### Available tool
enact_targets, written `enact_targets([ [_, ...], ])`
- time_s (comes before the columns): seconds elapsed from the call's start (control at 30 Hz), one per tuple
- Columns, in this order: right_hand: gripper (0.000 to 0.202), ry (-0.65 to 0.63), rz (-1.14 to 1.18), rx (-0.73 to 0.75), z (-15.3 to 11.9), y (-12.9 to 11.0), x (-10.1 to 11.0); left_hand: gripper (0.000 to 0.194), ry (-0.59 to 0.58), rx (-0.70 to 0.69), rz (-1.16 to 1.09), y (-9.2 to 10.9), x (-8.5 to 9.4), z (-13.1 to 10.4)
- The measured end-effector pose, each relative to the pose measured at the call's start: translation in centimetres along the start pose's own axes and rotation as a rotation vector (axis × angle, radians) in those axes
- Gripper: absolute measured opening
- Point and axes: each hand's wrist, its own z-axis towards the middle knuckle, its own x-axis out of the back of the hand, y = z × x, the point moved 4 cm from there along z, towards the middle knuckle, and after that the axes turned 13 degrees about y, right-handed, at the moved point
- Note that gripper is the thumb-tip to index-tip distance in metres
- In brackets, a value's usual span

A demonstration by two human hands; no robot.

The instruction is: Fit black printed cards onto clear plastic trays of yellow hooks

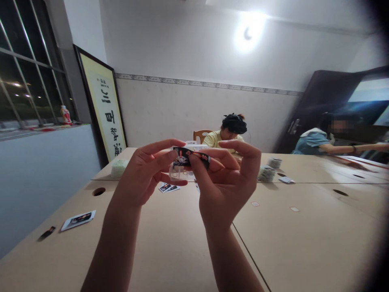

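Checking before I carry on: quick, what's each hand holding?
Left hand: closed on the clear box, thumb at one end of the black label.
Right hand: closed, thumb pressing the black label; forefinger raised.

Wall (170,48), pale, with narrow patterned border (194,82), across the centre. Window (26,65), barred, dark outside, upper left. Framed calligraphy panel (100,97), left of centre. Lamp (249,32), lit white, upper right. Door (310,101), dark, metal handle (294,126), right. Chair (199,134), wooden, centre. Desk (288,243), pale wood-toned, with round holes (99,192), lower half.
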Motion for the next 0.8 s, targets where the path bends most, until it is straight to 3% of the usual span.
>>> enact_targets([
  [0.8, 0.043, 0.069, -0.034, 0.042, -0.35, -0.39, -0.05, 0.023, -0.046, 0.019, -0.046, 0.17, -0.26, -0.11],
])
